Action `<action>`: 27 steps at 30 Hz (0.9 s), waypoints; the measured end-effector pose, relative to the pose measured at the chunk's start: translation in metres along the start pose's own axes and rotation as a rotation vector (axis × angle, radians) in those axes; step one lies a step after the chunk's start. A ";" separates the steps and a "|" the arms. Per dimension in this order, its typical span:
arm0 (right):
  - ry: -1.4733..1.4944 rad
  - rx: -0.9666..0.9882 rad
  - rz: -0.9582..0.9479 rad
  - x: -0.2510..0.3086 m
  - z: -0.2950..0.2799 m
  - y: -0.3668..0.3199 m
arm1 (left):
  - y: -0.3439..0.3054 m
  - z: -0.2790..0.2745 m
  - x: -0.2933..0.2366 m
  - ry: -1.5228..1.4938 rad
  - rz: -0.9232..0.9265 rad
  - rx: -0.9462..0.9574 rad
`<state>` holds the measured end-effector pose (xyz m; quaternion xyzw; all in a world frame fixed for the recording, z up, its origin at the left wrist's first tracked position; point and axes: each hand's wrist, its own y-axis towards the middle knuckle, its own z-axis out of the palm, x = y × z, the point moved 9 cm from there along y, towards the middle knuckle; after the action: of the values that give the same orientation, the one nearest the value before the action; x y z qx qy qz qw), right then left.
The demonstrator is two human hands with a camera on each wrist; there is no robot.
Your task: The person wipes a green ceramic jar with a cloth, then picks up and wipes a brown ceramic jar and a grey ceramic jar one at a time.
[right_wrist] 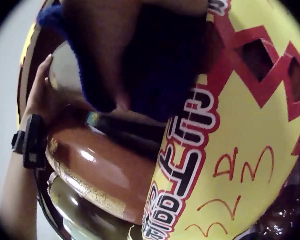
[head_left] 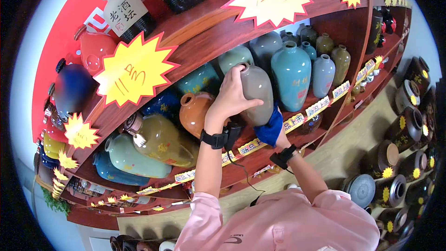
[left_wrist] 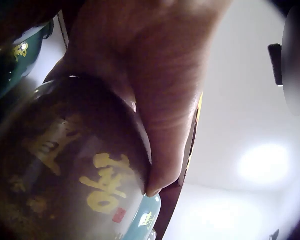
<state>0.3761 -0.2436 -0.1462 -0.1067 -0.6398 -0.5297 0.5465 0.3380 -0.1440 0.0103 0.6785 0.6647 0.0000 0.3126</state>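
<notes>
My left hand [head_left: 234, 93] grips a grey glazed jar [head_left: 258, 90], its fingers near the mouth and its thumb spread across the side. The jar leans on the shelf, and gold characters with a small red seal show on it in the left wrist view. Low against the jar, my right hand [head_left: 282, 140] holds a blue cloth [head_left: 268, 130]. Folds of the cloth hide most of that hand's fingers; in the right wrist view a thumb or finger lies over the fabric. An orange-brown jar [head_left: 197, 111] is left of the grey one, a turquoise jar [head_left: 291, 76] right of it.
A wooden shelf board [head_left: 204, 23] runs just above, hung with star-shaped price signs [head_left: 134, 69]. Yellow label strips [head_left: 293, 123] line the front edge. Olive [head_left: 165, 139] and pale green [head_left: 139, 155] jars lean at the left. Dark urns [head_left: 404, 125] stand on the floor at right.
</notes>
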 end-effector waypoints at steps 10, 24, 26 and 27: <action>0.126 -0.073 0.012 0.022 0.014 -0.001 | -0.012 -0.004 -0.002 -0.054 -0.011 0.026; -0.793 0.140 -0.330 0.106 0.030 0.089 | -0.013 -0.007 0.016 -0.452 0.033 -0.103; -0.832 0.206 -0.282 0.108 0.033 0.097 | -0.013 -0.011 0.013 -0.490 0.043 -0.066; -0.843 0.230 -0.263 0.106 0.034 0.101 | -0.013 -0.013 0.012 -0.461 0.021 -0.066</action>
<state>0.3880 -0.2214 0.0021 -0.1693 -0.8692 -0.4304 0.1748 0.3228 -0.1291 0.0103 0.6569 0.5684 -0.1299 0.4780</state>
